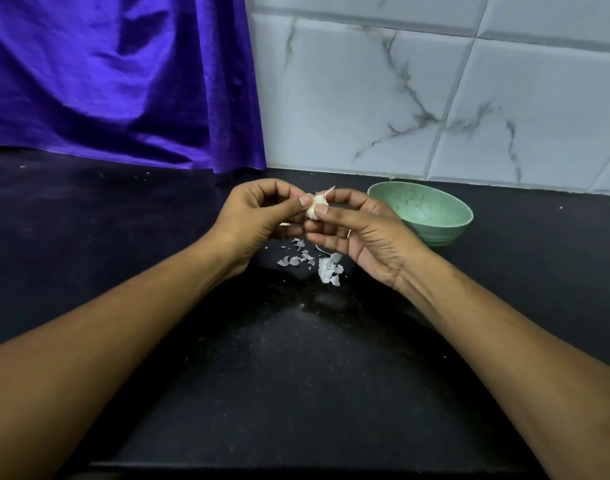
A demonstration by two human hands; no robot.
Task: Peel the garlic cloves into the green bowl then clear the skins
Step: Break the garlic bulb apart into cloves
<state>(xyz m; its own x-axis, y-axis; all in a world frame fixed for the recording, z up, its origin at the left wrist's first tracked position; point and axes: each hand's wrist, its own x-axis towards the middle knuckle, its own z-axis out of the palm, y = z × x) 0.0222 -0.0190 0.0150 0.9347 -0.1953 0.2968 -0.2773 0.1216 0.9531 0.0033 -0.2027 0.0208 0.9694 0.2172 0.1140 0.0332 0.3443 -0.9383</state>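
Observation:
A pale garlic clove (pixel 317 203) with a wisp of skin sticking up is held above the black counter (pixel 289 358). My left hand (pixel 258 216) pinches it from the left with thumb and fingers. My right hand (pixel 362 233) pinches it from the right, thumb on its front. Just right of the hands stands the green bowl (pixel 431 216), whose visible inside looks bare. A scatter of white garlic skins (pixel 317 263) lies on the counter under my hands.
A purple cloth (pixel 123 81) hangs at the back left down to the counter. A white marble-tiled wall (pixel 435 91) runs behind the bowl. The counter's front edge is at the bottom of the view.

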